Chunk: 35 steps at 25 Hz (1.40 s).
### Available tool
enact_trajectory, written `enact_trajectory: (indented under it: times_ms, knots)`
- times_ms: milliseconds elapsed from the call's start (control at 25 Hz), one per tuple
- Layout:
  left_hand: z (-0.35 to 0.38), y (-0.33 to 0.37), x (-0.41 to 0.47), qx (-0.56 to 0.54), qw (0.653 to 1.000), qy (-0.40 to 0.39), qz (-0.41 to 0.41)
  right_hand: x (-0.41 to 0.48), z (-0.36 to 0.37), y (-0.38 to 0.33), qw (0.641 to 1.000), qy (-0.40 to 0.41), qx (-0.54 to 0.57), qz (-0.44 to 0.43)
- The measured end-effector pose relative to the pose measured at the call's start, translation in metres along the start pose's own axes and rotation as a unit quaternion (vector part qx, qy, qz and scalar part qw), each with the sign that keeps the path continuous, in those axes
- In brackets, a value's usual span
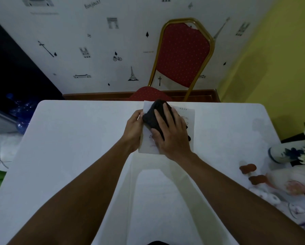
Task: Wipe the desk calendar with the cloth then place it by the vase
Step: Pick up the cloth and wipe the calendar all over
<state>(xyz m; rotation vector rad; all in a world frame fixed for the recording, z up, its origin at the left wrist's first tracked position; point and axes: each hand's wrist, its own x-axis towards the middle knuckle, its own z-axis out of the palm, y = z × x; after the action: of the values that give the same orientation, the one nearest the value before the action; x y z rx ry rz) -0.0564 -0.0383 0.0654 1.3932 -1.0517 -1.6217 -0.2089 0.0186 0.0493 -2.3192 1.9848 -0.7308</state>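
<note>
A white desk calendar [189,119] stands on the white table [68,147] near its far edge, its face turned toward me. My left hand [133,129] grips the calendar's left edge. A black cloth [152,116] is bunched against the calendar's face, and my right hand [172,133] presses flat on the cloth with spread fingers. A white vase with blue pattern [280,153] holding white flowers sits at the table's right edge, well right of the calendar.
A red chair with gold frame [183,55] stands behind the table against the patterned wall. Small brown and white objects [257,179] lie on the table's right side below the vase. A yellow wall is to the right.
</note>
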Motion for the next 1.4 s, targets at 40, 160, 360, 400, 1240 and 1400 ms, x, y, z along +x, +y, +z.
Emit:
enact_trajectory:
  times_ms: [40, 160, 360, 400, 1240, 1400]
  knots:
    - [0.000, 0.000, -0.001, -0.023, 1.000, -0.005, -0.007, -0.005, 0.001, 0.004, 0.999, 0.017, -0.007, -0.028]
    - [-0.002, 0.003, -0.005, -0.106, 0.994, -0.028, -0.027, -0.028, 0.000, 0.022, 0.984, 0.037, -0.003, -0.177]
    - [0.001, 0.000, -0.009, -0.125, 0.990, -0.055, -0.039, -0.023, -0.020, 0.043, 0.970, -0.023, -0.031, -0.240]
    - [0.002, 0.002, -0.008, -0.108, 0.992, -0.057, -0.035, -0.014, -0.023, 0.042, 0.979, -0.023, -0.032, -0.202]
    - [0.013, 0.028, -0.014, -0.044, 0.996, -0.074, 0.011, 0.029, -0.046, 0.028, 0.995, 0.049, -0.031, -0.083]
    - [0.006, 0.029, -0.014, -0.086, 0.995, -0.050, 0.007, -0.019, -0.031, 0.024, 0.975, 0.025, -0.001, -0.221]
